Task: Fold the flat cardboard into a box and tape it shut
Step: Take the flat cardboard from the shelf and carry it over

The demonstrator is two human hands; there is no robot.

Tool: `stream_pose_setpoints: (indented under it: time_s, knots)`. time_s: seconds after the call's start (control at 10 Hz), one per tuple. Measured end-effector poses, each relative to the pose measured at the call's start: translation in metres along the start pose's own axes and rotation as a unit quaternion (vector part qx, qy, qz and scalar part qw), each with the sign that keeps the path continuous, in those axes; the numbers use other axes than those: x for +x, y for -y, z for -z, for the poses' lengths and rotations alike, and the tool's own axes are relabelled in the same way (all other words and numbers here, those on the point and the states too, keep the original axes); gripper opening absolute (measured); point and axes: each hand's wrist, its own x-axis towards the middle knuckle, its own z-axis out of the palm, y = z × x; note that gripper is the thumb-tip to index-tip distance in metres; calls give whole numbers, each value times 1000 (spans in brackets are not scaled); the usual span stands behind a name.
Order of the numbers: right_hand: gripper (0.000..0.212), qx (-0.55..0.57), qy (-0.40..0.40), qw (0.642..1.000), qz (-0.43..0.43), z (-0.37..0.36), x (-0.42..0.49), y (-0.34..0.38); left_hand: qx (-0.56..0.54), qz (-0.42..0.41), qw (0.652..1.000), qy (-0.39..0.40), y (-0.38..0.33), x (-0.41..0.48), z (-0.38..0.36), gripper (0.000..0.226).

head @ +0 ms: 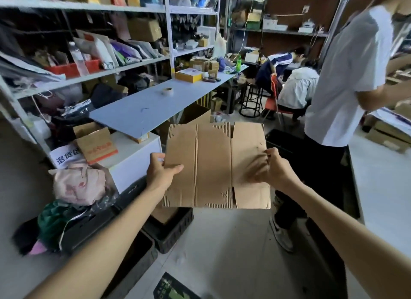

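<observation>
I hold a flat brown corrugated cardboard blank (213,165) in the air in front of me, its creases and flap slits facing up. My left hand (160,173) grips its left edge, thumb lying on top. My right hand (266,167) grips the right edge, fingers curled over the right panel and blurred. A roll of tape (167,91) lies on the long blue-grey table (142,111) beyond the cardboard.
Cluttered metal shelves (93,76) line the left. Black crates (171,229) and bags sit on the floor below the cardboard. A person in a white shirt (347,76) stands close on the right; two more sit at the back. A white table edge (382,198) is at right.
</observation>
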Motion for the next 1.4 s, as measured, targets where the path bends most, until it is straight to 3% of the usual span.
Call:
stream_pose_setpoints:
  time_s: [0.3,0.6,0.7,1.0,1.1,1.2,1.3,1.4]
  knots:
    - [57,11,14,999,38,19,228,23,4,31,999,-28,-46,186,-95,55]
    - [83,-15,61,994,88,-2,454,45,0,34,998,-60,-60,395,-185,56]
    - [89,-32,71,995,58,-3,535,58,-11,35,997,-66,-72,470,-215,55]
    - [82,-39,84,992,84,-6,760,65,11,56,995,-82,-107,654,-297,52]
    - [57,-54,94,991,79,-17,837,65,8,74,992,-97,-102,711,-325,52]
    - [27,148,152,976,41,-59,946,70,15,92,986,-139,-94,765,-347,50]
    - [15,75,178,977,86,-75,1000,86,7,125,975,-184,-91,802,-356,50]
    - [69,25,240,962,126,-90,1049,110,14,140,961,-237,-91,834,-354,51]
